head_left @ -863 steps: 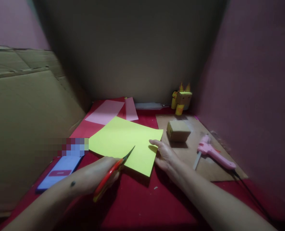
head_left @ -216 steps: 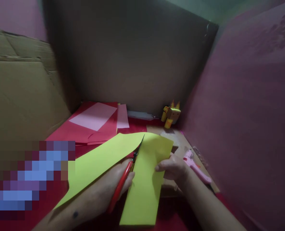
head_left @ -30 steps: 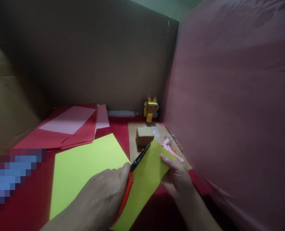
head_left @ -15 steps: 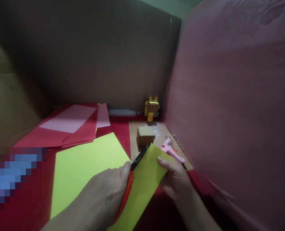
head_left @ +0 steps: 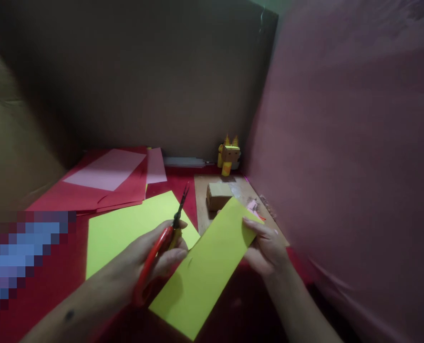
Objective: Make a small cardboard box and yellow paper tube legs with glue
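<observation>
In my left hand [head_left: 161, 247] is a pair of scissors [head_left: 154, 259] with red handles, its dark blades pointing up and away from me. My right hand [head_left: 269, 245] pinches a yellow strip of paper [head_left: 212, 267] by its right edge, thumb on top. The strip is held tilted in the air, its lower end towards me. A larger yellow sheet [head_left: 126, 233] lies on the red surface beneath my left hand. Behind the strip, a small cardboard box [head_left: 219, 193] sits on a wooden board [head_left: 202, 214].
Red and pink paper sheets [head_left: 106, 169] are stacked at the back left. A small cardboard figure [head_left: 230, 155] stands behind the board. Partly hidden by my right hand lies a pink glue gun [head_left: 253, 207]. A pink wall [head_left: 347, 157] rises on the right.
My left hand has drawn the scissors back to the left, away from the paper's edge, and turned them upright. The yellow strip has tilted to show its face, still in my right hand.
</observation>
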Action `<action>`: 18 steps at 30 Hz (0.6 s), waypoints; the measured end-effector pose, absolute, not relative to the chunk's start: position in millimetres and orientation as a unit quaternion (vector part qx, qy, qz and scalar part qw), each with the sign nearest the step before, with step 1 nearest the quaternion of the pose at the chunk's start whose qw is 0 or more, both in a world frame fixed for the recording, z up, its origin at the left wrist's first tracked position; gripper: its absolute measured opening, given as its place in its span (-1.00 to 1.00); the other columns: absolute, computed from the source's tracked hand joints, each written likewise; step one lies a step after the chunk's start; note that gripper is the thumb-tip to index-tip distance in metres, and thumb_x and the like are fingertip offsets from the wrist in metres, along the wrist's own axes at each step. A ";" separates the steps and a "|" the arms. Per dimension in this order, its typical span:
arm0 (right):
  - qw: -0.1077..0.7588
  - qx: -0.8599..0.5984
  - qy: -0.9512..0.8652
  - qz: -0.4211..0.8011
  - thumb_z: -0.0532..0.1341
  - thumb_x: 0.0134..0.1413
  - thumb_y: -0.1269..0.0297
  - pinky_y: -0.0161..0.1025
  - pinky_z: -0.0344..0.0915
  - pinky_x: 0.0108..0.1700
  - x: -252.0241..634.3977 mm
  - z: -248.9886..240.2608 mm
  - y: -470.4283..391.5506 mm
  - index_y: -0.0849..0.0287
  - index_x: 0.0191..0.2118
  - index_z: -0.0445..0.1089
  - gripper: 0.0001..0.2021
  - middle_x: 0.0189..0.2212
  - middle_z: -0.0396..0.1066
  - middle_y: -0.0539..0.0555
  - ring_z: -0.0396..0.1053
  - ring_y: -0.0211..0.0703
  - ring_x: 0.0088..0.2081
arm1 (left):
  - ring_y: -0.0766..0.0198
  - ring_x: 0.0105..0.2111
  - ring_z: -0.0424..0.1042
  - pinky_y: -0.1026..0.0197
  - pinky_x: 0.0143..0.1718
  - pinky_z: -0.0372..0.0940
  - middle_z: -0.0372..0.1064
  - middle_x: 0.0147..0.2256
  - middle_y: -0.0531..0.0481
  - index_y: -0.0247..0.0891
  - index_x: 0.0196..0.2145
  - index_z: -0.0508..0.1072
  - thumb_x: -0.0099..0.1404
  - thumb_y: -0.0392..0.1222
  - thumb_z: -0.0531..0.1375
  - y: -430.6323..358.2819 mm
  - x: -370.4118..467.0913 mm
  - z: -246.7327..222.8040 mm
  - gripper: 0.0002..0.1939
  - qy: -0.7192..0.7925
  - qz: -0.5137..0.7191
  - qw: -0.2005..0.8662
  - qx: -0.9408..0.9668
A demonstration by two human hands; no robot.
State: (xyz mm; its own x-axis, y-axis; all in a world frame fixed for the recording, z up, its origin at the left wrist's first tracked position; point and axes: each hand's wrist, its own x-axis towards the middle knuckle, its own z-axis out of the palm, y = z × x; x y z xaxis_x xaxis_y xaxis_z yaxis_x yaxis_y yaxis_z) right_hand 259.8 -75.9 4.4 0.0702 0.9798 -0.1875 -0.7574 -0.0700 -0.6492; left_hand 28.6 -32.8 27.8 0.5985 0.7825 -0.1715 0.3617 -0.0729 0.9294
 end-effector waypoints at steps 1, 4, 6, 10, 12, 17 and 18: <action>0.662 -0.324 -0.163 0.656 0.24 -0.10 0.42 -0.06 0.38 -0.03 260.2 5.3 -74.5 0.29 -0.26 0.48 -0.80 -0.36 0.59 0.15 0.53 -0.05 -0.27 | 0.26 -0.39 0.35 0.24 -0.41 0.28 0.36 -0.31 -0.03 -0.21 -0.19 0.31 0.20 0.11 0.18 -31.8 26.8 28.1 -0.63 0.390 0.181 0.556 0.711; 0.671 -0.333 -0.135 0.648 0.23 -0.10 0.45 -0.11 0.41 -0.10 259.8 8.5 -72.4 0.30 -0.24 0.47 -0.78 -0.34 0.59 0.18 0.53 -0.07 -0.29 | 0.36 -0.47 0.26 0.27 -0.46 0.22 0.29 -0.37 0.05 -0.22 -0.12 0.28 0.18 0.00 0.21 -29.3 23.7 25.9 -0.62 0.371 0.184 0.580 0.702; 0.682 -0.328 -0.123 0.642 0.24 -0.10 0.45 -0.12 0.41 -0.12 257.7 9.8 -73.3 0.27 -0.23 0.47 -0.77 -0.34 0.59 0.15 0.53 -0.07 -0.28 | 0.39 -0.50 0.22 0.29 -0.48 0.20 0.23 -0.44 0.11 -0.23 -0.09 0.26 0.16 -0.07 0.22 -28.0 24.4 22.1 -0.61 0.368 0.207 0.590 0.688; 0.700 -0.294 -0.139 0.636 0.31 -0.19 0.45 -0.09 0.40 -0.09 245.4 3.8 -79.8 0.18 -0.19 0.48 -0.68 -0.37 0.59 0.06 0.53 -0.05 -0.28 | 0.37 -0.46 0.27 0.28 -0.44 0.22 0.24 -0.41 0.08 -0.24 -0.06 0.26 0.19 -0.12 0.22 -27.5 29.8 14.5 -0.61 0.374 0.233 0.600 0.667; 0.689 -0.282 -0.167 0.646 0.33 -0.23 0.48 -0.03 0.39 -0.06 235.3 -3.9 -83.5 0.16 -0.17 0.48 -0.63 -0.37 0.59 0.04 0.53 0.00 -0.27 | 0.36 -0.44 0.30 0.27 -0.43 0.23 0.26 -0.39 0.07 -0.24 -0.04 0.27 0.21 -0.10 0.22 -27.7 32.0 12.0 -0.61 0.373 0.246 0.608 0.656; 0.680 -0.290 -0.184 0.647 0.32 -0.09 0.44 -0.02 0.41 -0.09 216.8 -16.7 -86.9 0.21 -0.15 0.47 -0.70 -0.27 0.58 0.13 0.53 -0.02 -0.29 | 0.33 -0.42 0.36 0.26 -0.39 0.30 0.28 -0.40 0.08 -0.20 0.02 0.24 0.28 0.02 0.13 -25.4 29.0 4.8 -0.59 0.377 0.255 0.566 0.688; 0.687 -0.289 -0.181 0.642 0.32 -0.08 0.44 -0.01 0.41 -0.08 216.3 -16.0 -86.6 0.22 -0.13 0.46 -0.70 -0.27 0.58 0.14 0.53 -0.02 -0.28 | 0.31 -0.43 0.37 0.25 -0.40 0.31 0.29 -0.40 0.07 -0.20 0.03 0.24 0.30 0.04 0.09 -25.4 27.0 1.2 -0.59 0.394 0.246 0.524 0.714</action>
State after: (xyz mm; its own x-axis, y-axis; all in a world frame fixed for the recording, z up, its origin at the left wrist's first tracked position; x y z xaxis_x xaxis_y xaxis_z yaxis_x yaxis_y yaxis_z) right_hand 216.3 -86.6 -16.0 0.1106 0.9863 -0.1223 -0.7770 0.0091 -0.6294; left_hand 27.0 -25.4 1.2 0.5691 0.8199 -0.0627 0.3049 -0.1396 0.9421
